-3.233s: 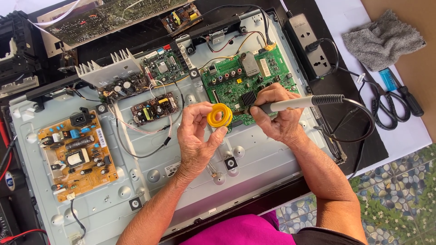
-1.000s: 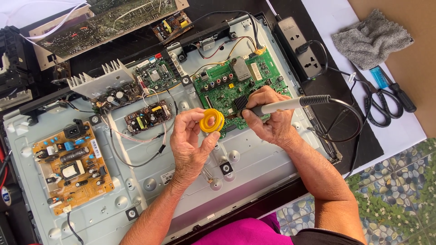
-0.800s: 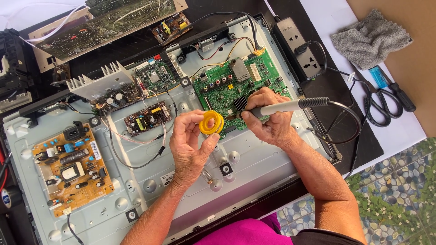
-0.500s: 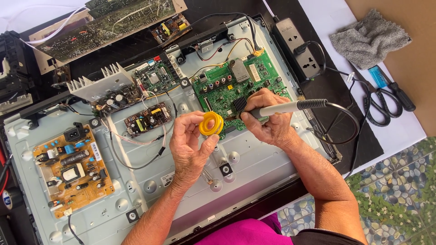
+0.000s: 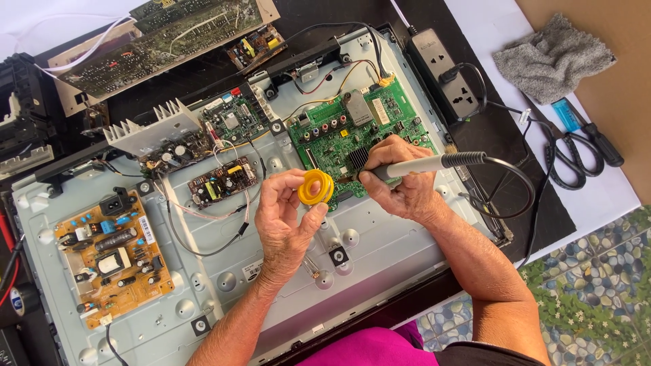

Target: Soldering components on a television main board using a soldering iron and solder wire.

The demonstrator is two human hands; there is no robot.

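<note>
While pinched in the left hand above the grey metal chassis, yellow solder spool; right hand grips soldering iron, tip at green circuit board; scissors well apart.

Bright, even daylight falls over my bench, and shadows stay soft and short: my left hand throws only a faint one onto the grey metal panel toward six o'clock. The white sheet at one o'clock is nearly washed out, with mild sheen on the panel. Focus is crisp at centre; edges at nine and three o'clock bow slightly from the wide lens. No motion blur.
</note>
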